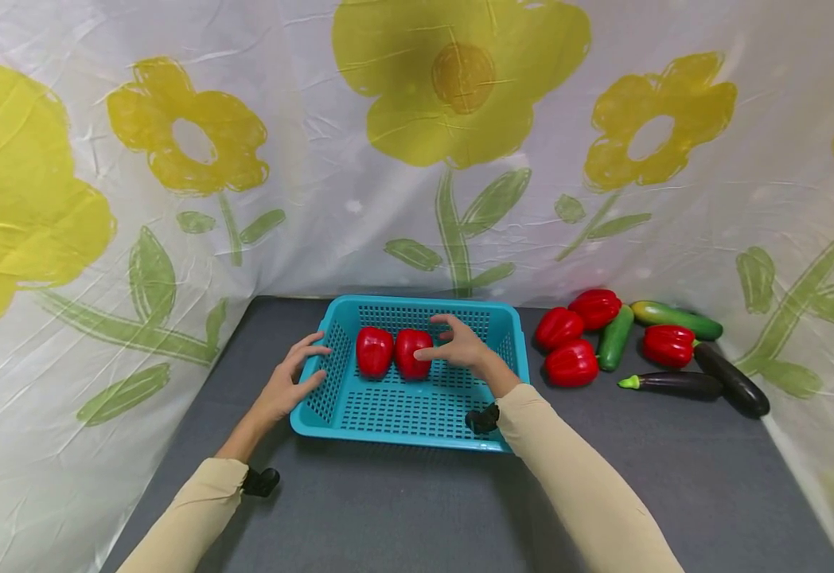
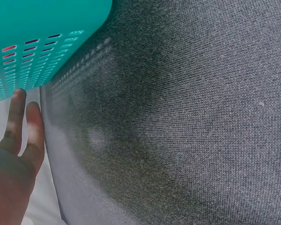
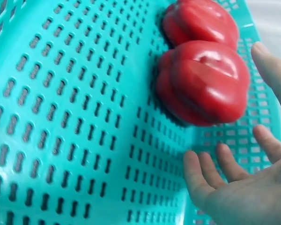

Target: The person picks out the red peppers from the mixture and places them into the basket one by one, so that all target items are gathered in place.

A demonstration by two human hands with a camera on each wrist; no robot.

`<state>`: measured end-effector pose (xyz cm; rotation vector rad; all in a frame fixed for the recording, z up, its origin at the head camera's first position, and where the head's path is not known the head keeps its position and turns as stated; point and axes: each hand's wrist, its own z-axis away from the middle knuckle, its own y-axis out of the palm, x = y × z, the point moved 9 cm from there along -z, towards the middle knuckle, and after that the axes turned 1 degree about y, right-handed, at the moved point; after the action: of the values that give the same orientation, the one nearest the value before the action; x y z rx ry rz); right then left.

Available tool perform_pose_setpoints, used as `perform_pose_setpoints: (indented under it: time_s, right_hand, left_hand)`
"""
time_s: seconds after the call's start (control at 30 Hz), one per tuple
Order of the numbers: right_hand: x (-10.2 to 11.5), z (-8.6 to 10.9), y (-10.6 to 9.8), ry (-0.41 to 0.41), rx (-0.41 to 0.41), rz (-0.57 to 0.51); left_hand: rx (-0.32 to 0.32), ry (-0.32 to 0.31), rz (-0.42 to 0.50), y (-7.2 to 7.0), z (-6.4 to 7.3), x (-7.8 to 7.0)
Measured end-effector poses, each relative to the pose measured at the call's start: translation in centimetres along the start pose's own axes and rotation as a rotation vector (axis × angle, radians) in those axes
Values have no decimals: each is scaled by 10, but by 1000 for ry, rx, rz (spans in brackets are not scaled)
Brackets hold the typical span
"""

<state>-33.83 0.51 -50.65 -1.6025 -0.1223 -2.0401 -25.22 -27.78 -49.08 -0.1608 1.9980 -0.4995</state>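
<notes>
Two red bell peppers, one on the left [image 1: 374, 352] and one on the right [image 1: 410, 354], sit side by side in a blue-green plastic basket [image 1: 403, 436]. Over the basket, my right hand [image 1: 463, 348] has its fingers spread next to the right pepper. The right wrist view shows a gap between this pepper [image 3: 206, 84] and the fingers, and nothing in the palm. My left hand [image 1: 281, 391] is at the basket's left rim with fingers apart. In the left wrist view, two extended fingers [image 2: 34, 131] are beside the perforated outer wall [image 2: 25, 56]; contact is unclear.
Right of the basket lie more red bell peppers [image 1: 571, 364], cucumbers [image 1: 678, 320] and two dark eggplants [image 1: 732, 380]. A grey cloth [image 1: 388, 509] covers the table. A flower-printed curtain [image 1: 317, 215] hangs behind and at both sides.
</notes>
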Motion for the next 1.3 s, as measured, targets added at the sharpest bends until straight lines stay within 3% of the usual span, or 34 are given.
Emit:
perform_pose_setpoints:
  time_s: [0.37,0.7,1.03,1.3]
  right_hand:
    - [11,16,-23,-13,35,9]
    - [27,43,-40,-111,116,-64]
    - [29,72,-62,-140,107,-73]
    - [21,96,-94,-175,50,-73]
  left_hand:
    - [16,-51,-28,1,1,0]
    - [12,-69,-44,0,3,2]
    - [12,-59,-41,1,3,4]
    - [9,-49,-36,1,2,1]
